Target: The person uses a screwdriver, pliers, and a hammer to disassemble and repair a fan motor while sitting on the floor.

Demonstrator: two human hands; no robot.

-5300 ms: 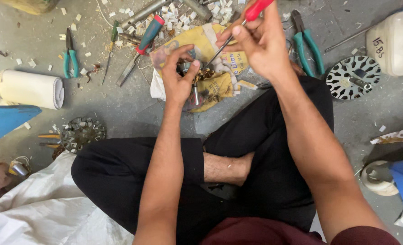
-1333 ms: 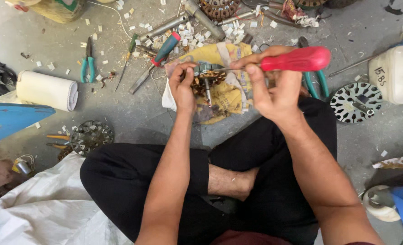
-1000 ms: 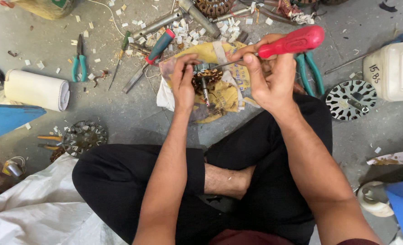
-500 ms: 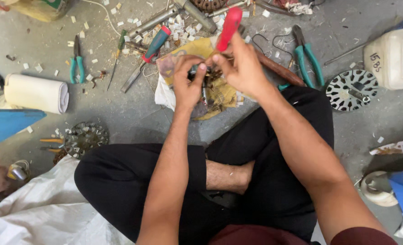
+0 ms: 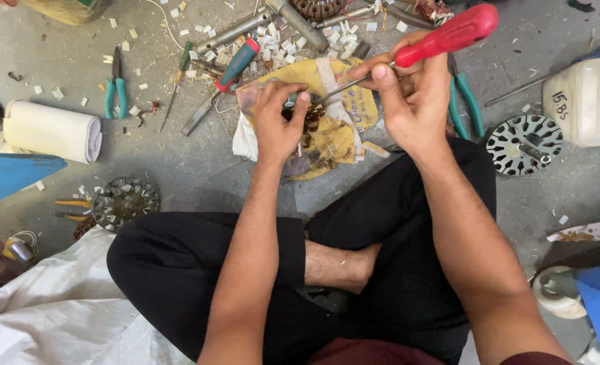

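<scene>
Fingers of the right hand [image 5: 415,101] wrap the red-handled screwdriver [image 5: 448,35], its shaft slanting down toward the left hand [image 5: 279,118]. That hand's fingers curl closed around a small dark wound part [image 5: 308,116], held just above a yellow cloth [image 5: 337,128] on the floor. Green pliers [image 5: 463,101] lie just right of the right fingers.
</scene>
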